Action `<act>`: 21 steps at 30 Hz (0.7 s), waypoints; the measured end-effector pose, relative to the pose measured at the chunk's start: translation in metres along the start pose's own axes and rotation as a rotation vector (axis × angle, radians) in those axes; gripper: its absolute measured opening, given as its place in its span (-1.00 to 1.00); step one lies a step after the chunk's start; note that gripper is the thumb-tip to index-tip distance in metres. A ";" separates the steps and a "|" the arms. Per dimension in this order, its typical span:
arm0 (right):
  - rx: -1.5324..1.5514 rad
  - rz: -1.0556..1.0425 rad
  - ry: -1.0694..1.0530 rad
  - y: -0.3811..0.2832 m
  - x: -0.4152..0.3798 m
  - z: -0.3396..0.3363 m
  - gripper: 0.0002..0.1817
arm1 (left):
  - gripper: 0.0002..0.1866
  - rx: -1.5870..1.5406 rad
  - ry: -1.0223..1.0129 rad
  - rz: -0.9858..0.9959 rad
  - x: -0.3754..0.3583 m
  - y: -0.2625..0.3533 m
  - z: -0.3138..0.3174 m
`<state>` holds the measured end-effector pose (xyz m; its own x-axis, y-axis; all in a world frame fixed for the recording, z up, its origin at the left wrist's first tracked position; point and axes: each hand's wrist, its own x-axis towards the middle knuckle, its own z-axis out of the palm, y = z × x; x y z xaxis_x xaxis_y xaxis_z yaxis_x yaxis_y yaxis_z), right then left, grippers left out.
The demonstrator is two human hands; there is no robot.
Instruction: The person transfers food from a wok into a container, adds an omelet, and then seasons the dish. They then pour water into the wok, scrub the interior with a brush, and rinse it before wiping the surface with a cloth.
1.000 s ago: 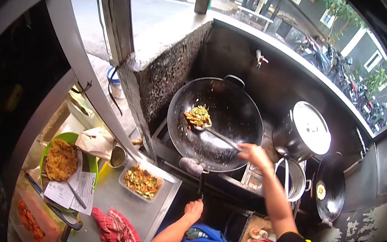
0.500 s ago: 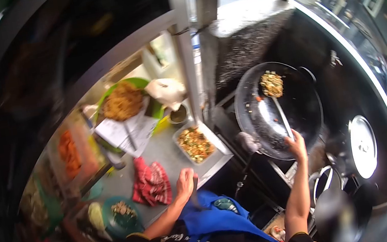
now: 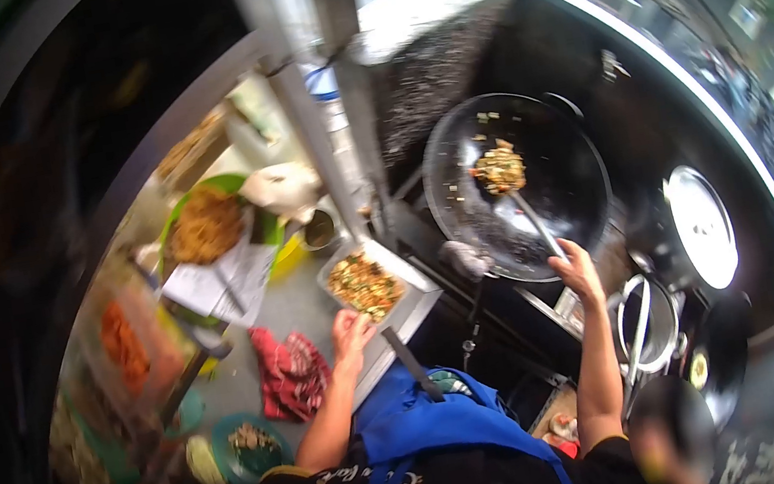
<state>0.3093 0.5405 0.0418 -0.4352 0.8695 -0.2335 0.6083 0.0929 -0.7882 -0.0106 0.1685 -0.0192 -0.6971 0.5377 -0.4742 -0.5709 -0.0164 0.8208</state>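
Observation:
In my right hand is the handle of a long metal wok spatula. Its head is hidden under a heap of chopped fried food, tilted over the big dark wok. Loose bits stick to the wok's wall. My left hand has its fingertips closed at the near corner of a clear plastic food container, filled with mixed chopped food. A red checked cloth lies on the counter left of that hand.
A green bowl of noodles stands at the back left, with white paper against it. Shredded carrot fills a tub. Right of the wok are a round metal lid and a pot. Someone's blurred hand shows bottom right.
My left hand has moved forward from the counter's edge to the container's corner. The food-laden spatula has drawn toward the wok's left side. The whole view has shifted.

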 end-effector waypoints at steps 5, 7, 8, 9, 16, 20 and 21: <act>-0.093 0.033 -0.006 -0.042 -0.046 -0.012 -0.36 | -0.80 -0.105 -0.126 -0.056 -0.005 0.001 -0.015; -0.088 0.011 -0.006 -0.042 -0.054 -0.015 -0.36 | -0.76 -0.130 -0.168 -0.096 -0.017 0.015 -0.012; -0.084 -0.014 -0.008 -0.042 -0.058 -0.017 -0.35 | -0.76 -0.124 -0.172 -0.099 -0.022 0.018 -0.011; -0.097 0.020 -0.007 -0.050 -0.066 -0.020 -0.35 | -0.73 -0.127 -0.208 -0.089 -0.028 0.019 -0.009; -0.107 -0.030 0.091 -0.086 -0.108 -0.051 -0.38 | -0.25 -0.182 -0.379 -0.033 -0.046 0.070 0.069; -0.116 -0.156 0.144 -0.119 -0.140 -0.082 -0.44 | -0.22 -0.161 -0.607 -0.075 -0.022 0.096 0.125; -0.099 -0.128 0.143 -0.133 -0.151 -0.089 -0.45 | -0.24 -0.153 -0.622 -0.072 -0.013 0.097 0.137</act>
<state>0.3533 0.4401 0.2331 -0.4185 0.9070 -0.0460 0.6192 0.2479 -0.7451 0.0022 0.2756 0.1099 -0.2990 0.9295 -0.2158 -0.6944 -0.0569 0.7173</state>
